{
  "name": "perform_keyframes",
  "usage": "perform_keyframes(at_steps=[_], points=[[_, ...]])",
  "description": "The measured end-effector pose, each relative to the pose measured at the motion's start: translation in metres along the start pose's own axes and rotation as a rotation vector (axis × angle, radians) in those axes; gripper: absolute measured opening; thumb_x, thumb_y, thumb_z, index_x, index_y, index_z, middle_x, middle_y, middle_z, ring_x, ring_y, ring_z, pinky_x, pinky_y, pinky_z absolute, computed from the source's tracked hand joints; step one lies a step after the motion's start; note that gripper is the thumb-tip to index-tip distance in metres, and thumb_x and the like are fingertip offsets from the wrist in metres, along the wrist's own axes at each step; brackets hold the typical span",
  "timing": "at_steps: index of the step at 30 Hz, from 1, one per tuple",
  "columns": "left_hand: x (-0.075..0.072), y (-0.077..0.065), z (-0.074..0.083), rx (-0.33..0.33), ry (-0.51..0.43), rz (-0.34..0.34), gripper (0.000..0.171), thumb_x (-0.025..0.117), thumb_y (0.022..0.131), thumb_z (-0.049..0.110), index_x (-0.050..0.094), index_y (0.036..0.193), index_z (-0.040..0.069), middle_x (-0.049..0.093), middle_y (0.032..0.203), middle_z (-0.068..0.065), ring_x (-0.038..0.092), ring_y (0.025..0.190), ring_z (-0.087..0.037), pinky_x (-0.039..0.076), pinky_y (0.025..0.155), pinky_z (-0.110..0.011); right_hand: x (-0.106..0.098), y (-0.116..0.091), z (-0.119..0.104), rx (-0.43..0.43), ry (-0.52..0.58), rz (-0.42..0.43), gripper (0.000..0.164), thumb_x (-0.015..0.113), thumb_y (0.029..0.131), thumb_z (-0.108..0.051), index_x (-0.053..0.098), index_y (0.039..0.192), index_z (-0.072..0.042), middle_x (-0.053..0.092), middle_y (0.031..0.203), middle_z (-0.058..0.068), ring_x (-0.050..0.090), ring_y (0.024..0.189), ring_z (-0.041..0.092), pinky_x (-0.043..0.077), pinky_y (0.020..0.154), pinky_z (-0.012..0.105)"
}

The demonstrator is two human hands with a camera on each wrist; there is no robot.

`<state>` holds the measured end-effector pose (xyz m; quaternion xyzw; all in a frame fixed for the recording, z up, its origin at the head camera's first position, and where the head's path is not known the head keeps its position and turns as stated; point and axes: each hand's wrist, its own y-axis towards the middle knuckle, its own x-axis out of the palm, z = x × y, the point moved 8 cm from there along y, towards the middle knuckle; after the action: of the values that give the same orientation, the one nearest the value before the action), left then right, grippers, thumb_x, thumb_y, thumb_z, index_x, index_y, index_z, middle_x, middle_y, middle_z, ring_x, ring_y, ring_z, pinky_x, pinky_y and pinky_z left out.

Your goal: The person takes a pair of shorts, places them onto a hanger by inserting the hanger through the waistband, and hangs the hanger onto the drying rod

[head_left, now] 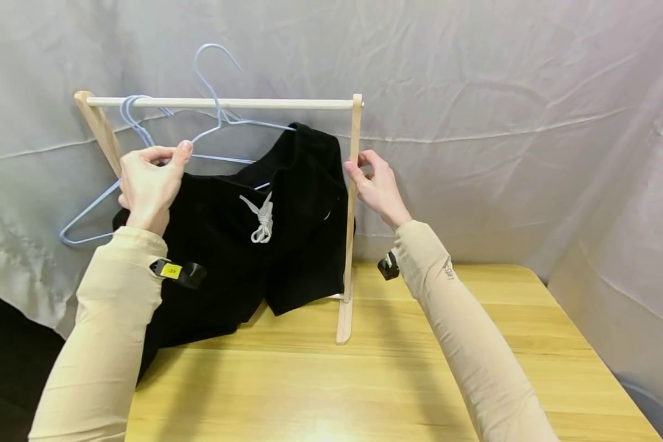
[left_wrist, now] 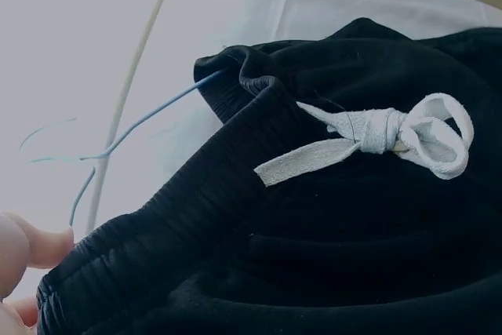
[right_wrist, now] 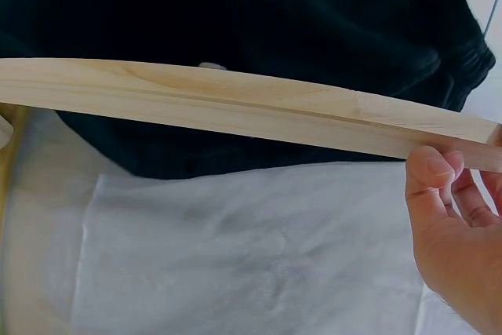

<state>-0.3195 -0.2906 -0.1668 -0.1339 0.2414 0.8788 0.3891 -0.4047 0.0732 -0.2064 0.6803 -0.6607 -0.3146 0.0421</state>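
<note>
Black shorts (head_left: 215,245) with a white tied drawstring (left_wrist: 376,132) hang from a light blue wire hanger (head_left: 212,45). The hanger's hook rises above the rack's white rail (head_left: 287,104) and overlaps it in the head view. With thumb and fingers, my left hand (head_left: 150,181) pinches the hanger's left shoulder at the waistband's end; the rest of its grip is hidden. One shoulder of the hanger runs inside the waistband on the right. My right hand (head_left: 378,187) holds the rack's right wooden post (head_left: 352,227) between thumb and fingers, also seen in the right wrist view.
Further left on the rail, more blue hanger wire (head_left: 91,205) hangs, partly behind my left hand. The rack's foot (head_left: 344,325) stands on a wooden table (head_left: 287,393). Behind is a grey cloth backdrop (head_left: 475,123). The rack's left post (head_left: 100,132) leans outward in view.
</note>
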Motion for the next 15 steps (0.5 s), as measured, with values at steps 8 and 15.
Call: perform_keyframes(at_steps=[8, 15], points=[[0.023, -0.007, -0.002, 0.030, -0.030, -0.044, 0.025, 0.068, 0.082, 0.066, 0.071, 0.075, 0.042, 0.050, 0.068, 0.034, 0.049, 0.096, -0.003, 0.029, 0.106, -0.050, -0.001, -0.001, 0.000, -0.002, 0.025, -0.006, 0.033, 0.060, 0.102, -0.028, 0.059, 0.122, -0.002, 0.058, 0.116, 0.014, 0.058, 0.072, 0.017, 0.051, 0.059, 0.022], [0.039, -0.012, -0.005, 0.042, -0.003, -0.068, 0.037, 0.068, 0.082, 0.064, 0.079, 0.093, 0.030, 0.048, 0.066, 0.035, 0.057, 0.116, -0.026, 0.032, 0.103, -0.052, 0.000, -0.001, 0.000, 0.000, 0.015, -0.003, 0.034, 0.060, 0.102, -0.029, 0.059, 0.121, -0.001, 0.057, 0.117, 0.014, 0.061, 0.077, 0.018, 0.055, 0.063, 0.029]])
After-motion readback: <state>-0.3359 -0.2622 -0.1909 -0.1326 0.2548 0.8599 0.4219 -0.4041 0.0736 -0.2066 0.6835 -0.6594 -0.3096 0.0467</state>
